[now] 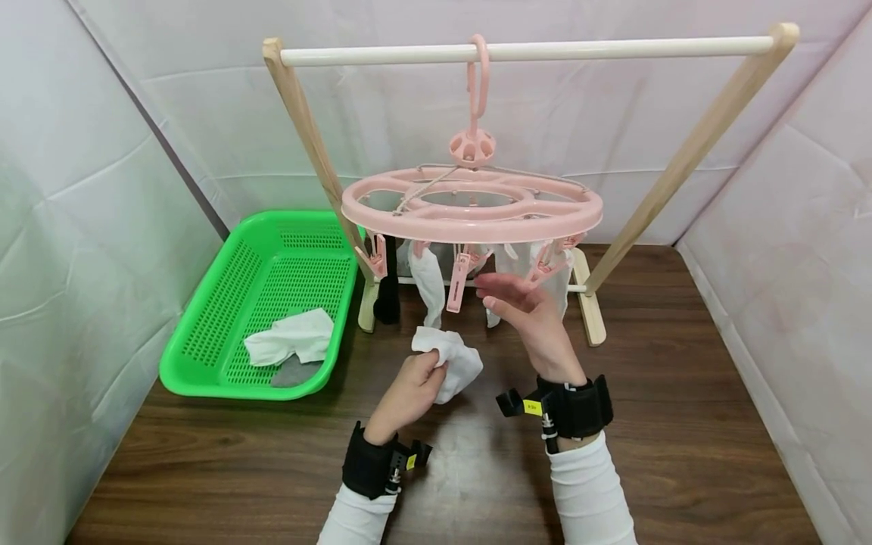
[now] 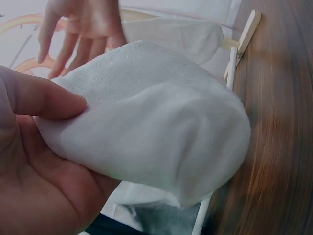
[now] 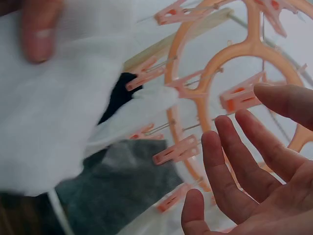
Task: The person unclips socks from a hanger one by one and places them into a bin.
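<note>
Over a wood-grain table (image 1: 695,424) amid pale walls (image 1: 75,227), the left hand (image 1: 406,390) pinches a white sock (image 1: 459,367), the right hand (image 1: 538,325) relaxed.

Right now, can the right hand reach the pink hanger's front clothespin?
Probably yes: the right hand is empty, right of the front clothespin in the head view, with nothing visible between them; the left hand holds the white cloth below.

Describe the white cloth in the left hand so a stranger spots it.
Find the pink ring hanger on its white rail. Below its front edge, the left hand pinches the white cloth. Unlike the hanging white pieces or the white bundle in the green basket, it's hand-held.
</note>
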Motion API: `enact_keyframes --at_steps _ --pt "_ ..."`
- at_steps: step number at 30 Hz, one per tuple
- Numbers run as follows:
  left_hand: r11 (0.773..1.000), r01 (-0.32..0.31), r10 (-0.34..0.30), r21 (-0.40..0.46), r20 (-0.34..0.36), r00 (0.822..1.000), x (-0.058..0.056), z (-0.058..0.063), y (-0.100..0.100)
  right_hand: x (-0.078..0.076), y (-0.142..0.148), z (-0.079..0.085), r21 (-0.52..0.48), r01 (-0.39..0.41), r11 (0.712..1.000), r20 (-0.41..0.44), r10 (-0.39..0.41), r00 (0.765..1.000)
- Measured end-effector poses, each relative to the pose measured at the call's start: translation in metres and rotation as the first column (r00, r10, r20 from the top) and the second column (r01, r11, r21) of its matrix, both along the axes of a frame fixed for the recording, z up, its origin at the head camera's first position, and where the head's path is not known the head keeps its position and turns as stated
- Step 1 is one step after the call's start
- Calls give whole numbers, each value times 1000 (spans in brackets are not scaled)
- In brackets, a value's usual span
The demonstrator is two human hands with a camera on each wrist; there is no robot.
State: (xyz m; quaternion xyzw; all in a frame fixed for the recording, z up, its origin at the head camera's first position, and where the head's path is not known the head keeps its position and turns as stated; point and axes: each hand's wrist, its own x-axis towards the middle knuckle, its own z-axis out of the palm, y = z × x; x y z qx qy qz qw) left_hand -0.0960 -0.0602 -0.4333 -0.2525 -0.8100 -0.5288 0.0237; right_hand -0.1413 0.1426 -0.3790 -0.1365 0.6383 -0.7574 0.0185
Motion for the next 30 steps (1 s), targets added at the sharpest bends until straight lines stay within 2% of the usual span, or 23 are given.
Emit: enact_keyframes --at_steps 6,14,21,26,30 --pt "998 -12 11 -55 -28 1000 -3 2 -10 8 0 -16 19 -11 1000 45 11 999" --pt "989 31 -45 -145 -97 994 -9 3 -20 22 5 -35 43 -7 999 89 3 996" --pt "972 41 -81 -232 -166 983 -17 13 -38 37 16 -50 78 1 997 121 -10 993" --pt "959 29 -77 -281 -161 984 -21 21 -56 45 23 -60 89 23 996 159 -37 987" --pt "953 -7 -59 -304 -209 976 -26 26 -71 51 28 -66 87 41 995 195 -58 979"
